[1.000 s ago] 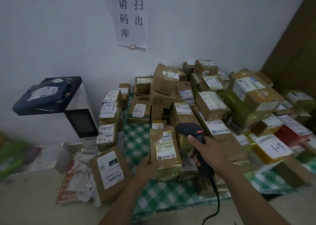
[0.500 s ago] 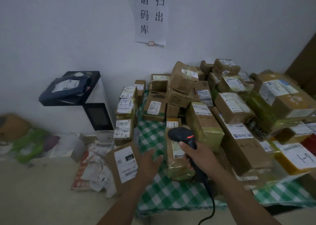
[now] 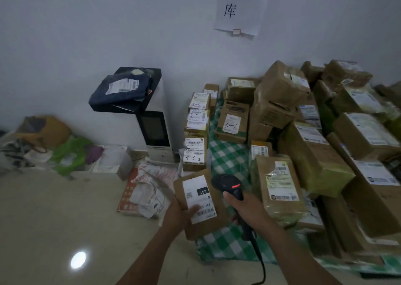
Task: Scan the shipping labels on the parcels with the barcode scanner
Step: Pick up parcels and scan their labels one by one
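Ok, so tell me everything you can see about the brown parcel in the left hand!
The brown parcel looks like a flat cardboard packet. A long white label covers much of its face, with a black patch reading 231, a small square code and a barcode near the lower end. The left hand grips its lower left edge, thumb across the label. It is tilted, beside the black scanner, over the green checked cloth.
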`<state>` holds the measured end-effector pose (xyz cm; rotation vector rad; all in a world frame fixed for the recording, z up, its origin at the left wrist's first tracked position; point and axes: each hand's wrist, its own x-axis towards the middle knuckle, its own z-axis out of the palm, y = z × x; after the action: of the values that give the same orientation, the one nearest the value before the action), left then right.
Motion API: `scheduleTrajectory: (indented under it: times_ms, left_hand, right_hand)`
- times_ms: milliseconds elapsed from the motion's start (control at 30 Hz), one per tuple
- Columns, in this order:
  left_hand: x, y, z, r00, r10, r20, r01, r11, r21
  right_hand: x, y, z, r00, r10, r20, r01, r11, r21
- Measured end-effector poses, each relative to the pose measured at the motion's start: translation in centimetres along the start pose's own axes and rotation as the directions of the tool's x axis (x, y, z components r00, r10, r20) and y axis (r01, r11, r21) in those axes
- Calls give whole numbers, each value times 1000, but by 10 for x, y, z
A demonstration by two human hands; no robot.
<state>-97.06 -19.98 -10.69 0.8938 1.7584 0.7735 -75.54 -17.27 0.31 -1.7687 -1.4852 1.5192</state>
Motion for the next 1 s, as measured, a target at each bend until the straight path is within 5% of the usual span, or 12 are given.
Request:
scheduleTrajectory:
  times_ms: [100,233,600,800,1000]
  left_hand:
    - [-12,0,-5,967,-62,245,94,988,-121]
    - [-13,-21,-2,913,-84,400,196,949,-249]
    - [-35,-39,-41,947,33,319,96,919,-382]
    - [-63,-24,-79,997,82,-4,-79,939,-335]
    - [-79,-1,-93,943,147,-299,-259,888,-381]
  right_hand:
    - [10,8,20,999,46,-7,-46,997,66]
    - [14,24,38,995,99,9,-99,979,180]
    - [-5,11,55,999,46,-22,-36,949,312]
    - [-24,-17,45,996,-83,43,77,987,142]
    - [-42,-35,28,950,-172,262,180,984,-5]
